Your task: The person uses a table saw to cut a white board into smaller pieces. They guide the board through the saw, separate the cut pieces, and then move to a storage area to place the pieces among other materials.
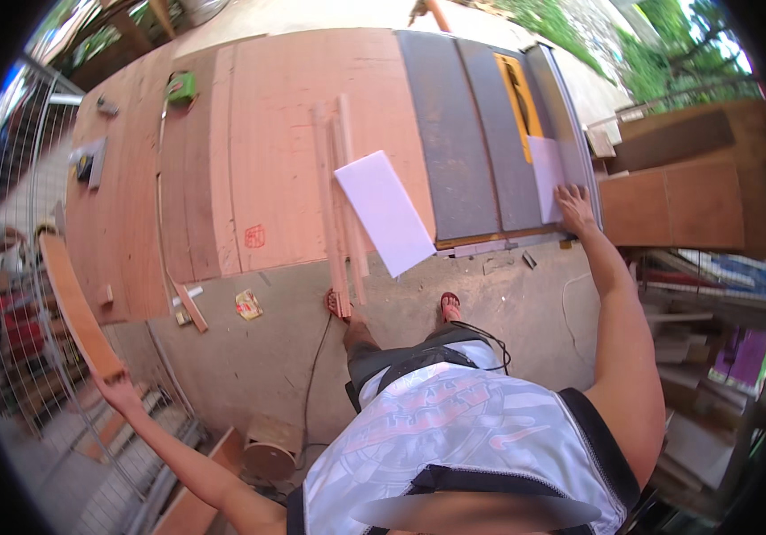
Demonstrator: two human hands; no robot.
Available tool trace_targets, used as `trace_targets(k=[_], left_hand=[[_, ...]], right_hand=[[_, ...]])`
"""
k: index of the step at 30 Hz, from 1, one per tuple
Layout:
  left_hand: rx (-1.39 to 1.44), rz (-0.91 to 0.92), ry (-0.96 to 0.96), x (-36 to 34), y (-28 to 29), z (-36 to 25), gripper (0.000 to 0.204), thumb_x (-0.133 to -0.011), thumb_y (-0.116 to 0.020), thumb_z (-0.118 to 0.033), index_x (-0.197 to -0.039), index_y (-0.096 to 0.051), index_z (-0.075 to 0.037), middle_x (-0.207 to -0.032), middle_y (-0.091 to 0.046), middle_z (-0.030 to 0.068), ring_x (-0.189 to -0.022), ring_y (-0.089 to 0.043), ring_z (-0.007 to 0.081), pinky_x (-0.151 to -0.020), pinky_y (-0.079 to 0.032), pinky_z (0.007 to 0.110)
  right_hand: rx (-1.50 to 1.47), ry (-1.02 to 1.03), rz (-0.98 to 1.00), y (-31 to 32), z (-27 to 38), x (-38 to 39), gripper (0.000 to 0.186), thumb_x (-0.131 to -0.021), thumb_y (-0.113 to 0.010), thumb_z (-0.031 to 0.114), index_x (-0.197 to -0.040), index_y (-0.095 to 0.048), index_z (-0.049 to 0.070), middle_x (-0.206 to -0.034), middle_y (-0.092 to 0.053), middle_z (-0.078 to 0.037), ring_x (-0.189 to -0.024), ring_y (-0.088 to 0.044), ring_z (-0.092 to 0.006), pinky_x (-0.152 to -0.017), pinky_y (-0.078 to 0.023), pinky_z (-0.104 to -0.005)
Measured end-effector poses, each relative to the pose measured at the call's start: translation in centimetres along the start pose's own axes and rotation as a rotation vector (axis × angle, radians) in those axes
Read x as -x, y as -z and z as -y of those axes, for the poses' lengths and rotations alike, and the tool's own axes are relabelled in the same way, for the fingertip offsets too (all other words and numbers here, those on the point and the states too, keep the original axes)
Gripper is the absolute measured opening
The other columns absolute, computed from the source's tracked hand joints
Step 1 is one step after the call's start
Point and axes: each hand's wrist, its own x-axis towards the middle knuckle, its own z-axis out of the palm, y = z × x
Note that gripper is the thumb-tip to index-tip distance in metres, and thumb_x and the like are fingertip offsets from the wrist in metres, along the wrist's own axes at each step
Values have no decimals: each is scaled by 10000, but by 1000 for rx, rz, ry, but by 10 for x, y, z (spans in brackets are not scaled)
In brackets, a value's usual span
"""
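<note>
My left hand (pixel 117 385) grips the lower end of a long, narrow wooden board (pixel 80 303), which slants up along the table's left end. My right hand (pixel 573 201) rests with spread fingers on a white panel (pixel 545 183) beside the grey fence (pixel 563 107) of the table saw (pixel 436 125), whose yellow insert (pixel 512 89) lies at the panel's far end. A second white panel (pixel 384 212) lies tilted at the middle of the worktop, next to several thin wooden strips (pixel 341 134) that stick out past the near edge.
The plywood worktop (pixel 267 80) holds a green tool (pixel 181 87) and small tools (pixel 89 163) at left. A wire mesh fence (pixel 26 143) stands left, stacked boards (pixel 677 205) right. Cables (pixel 311 383) and a wooden block (pixel 273 441) lie on the concrete floor near my feet (pixel 451 306).
</note>
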Motion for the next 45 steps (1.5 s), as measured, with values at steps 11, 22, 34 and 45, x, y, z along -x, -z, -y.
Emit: trace_targets(k=[11,22,34,45], left_hand=[[515,761,-167,445,-214,103,922,-924,-648,-557,-1580,-275,-27,-1517,-413,298,-1293,-519,427,-1119,-438,557],[5,716,244,721,-435,258,640,-916,-600,-192,-1494,-401,-5,-1360,-588,183,-1236,-615,286,-1033,-529,415],[-732,861,-130,768,-551,342,702,-849,-616,-225,-1489,-430,-6,-1268,-614,182,-1131,-595,265,-1014,-456,356],[-875,831,-280,767,-564,366,837,-840,-621,-317,-1595,-310,-129,-1224,-655,285,-1141,-644,432,-989,-486,456]], right_hand=[[-182,391,-235,-4,-47,0,1027,-691,-847,540,-1475,-489,-18,-1617,-377,-144,-1526,-301,-272,-1276,-131,-546],[-322,587,-421,-37,-66,-25,984,-714,-857,559,-1413,-512,-43,-1464,-524,-260,-1370,-527,-322,-1247,-222,-510],[-303,585,-509,-49,-56,-39,1002,-694,-862,573,-1431,-517,-10,-1337,-616,-186,-1277,-580,-285,-1143,-333,-440],[-319,578,-568,-55,-51,-43,930,-668,-871,584,-1325,-594,-13,-1203,-658,-162,-1145,-647,-271,-1063,-375,-410]])
